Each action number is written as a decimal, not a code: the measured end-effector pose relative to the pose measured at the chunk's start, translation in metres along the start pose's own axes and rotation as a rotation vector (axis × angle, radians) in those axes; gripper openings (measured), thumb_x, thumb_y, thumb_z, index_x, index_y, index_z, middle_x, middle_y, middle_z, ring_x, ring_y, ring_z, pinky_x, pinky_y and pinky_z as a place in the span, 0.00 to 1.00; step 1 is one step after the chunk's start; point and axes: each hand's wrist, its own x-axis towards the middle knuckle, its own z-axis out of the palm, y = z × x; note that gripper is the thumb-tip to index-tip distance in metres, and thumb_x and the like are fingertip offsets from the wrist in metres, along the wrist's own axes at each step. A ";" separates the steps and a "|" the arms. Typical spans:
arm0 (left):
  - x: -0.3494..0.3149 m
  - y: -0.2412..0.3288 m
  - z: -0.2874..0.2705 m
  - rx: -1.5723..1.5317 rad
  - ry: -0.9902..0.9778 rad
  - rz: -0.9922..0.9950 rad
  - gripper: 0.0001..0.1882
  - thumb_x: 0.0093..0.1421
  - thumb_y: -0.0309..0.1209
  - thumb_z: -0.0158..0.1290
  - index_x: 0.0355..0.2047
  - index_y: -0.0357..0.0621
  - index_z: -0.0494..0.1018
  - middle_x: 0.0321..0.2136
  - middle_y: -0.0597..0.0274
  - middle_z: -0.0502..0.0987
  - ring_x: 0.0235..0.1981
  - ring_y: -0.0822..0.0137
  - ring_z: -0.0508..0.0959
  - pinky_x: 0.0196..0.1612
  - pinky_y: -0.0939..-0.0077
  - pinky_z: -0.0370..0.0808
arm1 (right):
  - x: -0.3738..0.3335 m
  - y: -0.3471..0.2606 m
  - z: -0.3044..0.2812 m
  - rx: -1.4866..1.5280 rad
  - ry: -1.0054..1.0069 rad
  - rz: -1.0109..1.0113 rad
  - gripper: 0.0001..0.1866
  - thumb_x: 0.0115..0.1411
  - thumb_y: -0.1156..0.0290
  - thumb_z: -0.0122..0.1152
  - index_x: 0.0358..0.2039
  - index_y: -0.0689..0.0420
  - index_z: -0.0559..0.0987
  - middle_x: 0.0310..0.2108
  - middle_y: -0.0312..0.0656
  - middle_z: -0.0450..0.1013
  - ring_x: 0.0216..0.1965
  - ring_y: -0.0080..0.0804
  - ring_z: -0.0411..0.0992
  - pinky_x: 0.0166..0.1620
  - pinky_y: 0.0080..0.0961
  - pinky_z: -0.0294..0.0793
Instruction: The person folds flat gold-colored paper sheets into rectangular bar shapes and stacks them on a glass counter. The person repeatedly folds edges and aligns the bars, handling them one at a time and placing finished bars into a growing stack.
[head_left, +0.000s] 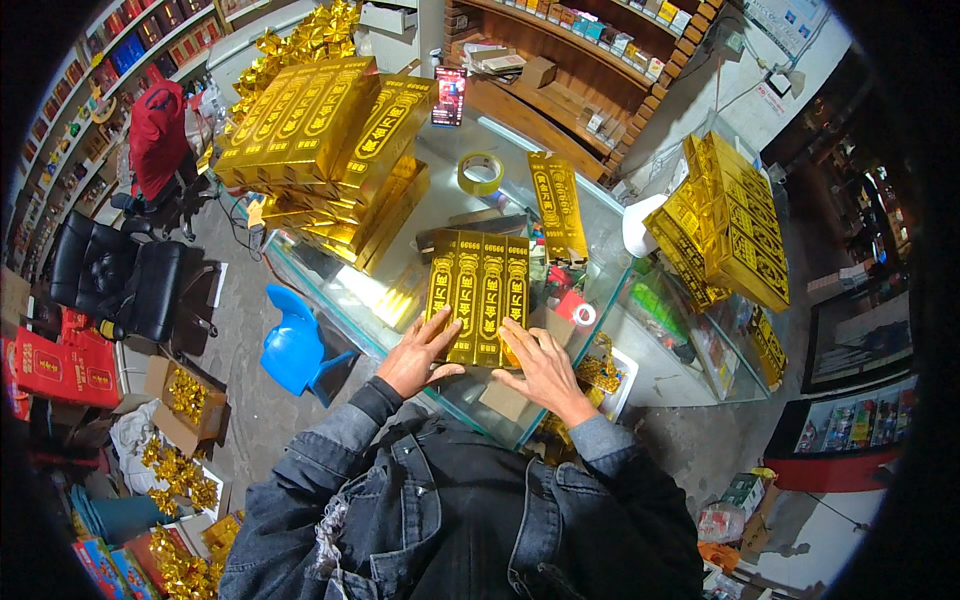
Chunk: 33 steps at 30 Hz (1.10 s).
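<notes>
Several long gold boxes with black printing (pixel 478 285) lie side by side on the glass counter (pixel 420 215) in front of me. My left hand (pixel 420 352) rests on their near left edge, fingers stretched forward and spread. On the near right side, my right hand (pixel 543 370) lies with its fingertips on the boxes and its thumb apart. Neither hand is wrapped round anything. A flat gold piece with black print (pixel 560 205) lies just beyond the boxes to the right. Past them sits a roll of yellow tape (pixel 480 173).
At the left of the counter rises a tall stack of gold boxes (pixel 300 130); another stack (pixel 735 220) stands at the right. A lit phone (pixel 449 97) leans at the back. A blue chair (pixel 300 345) and a black office chair (pixel 120 270) stand left of the counter.
</notes>
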 end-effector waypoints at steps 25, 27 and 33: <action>0.005 -0.002 -0.049 -0.332 0.391 -0.253 0.27 0.66 0.35 0.54 0.63 0.41 0.62 0.60 0.46 0.63 0.57 0.48 0.71 0.56 0.61 0.72 | -0.018 0.100 0.017 -0.088 0.248 0.477 0.18 0.55 0.80 0.59 0.47 0.58 0.70 0.42 0.47 0.73 0.46 0.49 0.70 0.48 0.42 0.73; 0.008 0.006 -0.048 -0.446 0.396 -0.250 0.25 0.66 0.34 0.53 0.61 0.41 0.64 0.58 0.46 0.66 0.54 0.51 0.74 0.54 0.64 0.73 | -0.015 0.098 0.012 0.005 0.280 0.477 0.16 0.55 0.81 0.59 0.44 0.58 0.69 0.40 0.47 0.73 0.44 0.47 0.71 0.46 0.40 0.73; 0.026 0.046 -0.047 -0.784 0.313 -0.272 0.20 0.68 0.34 0.52 0.56 0.37 0.70 0.42 0.56 0.78 0.42 0.67 0.78 0.47 0.72 0.74 | 0.002 0.047 -0.042 1.111 0.255 0.441 0.15 0.54 0.82 0.53 0.41 0.57 0.63 0.41 0.41 0.71 0.36 0.18 0.61 0.43 0.22 0.65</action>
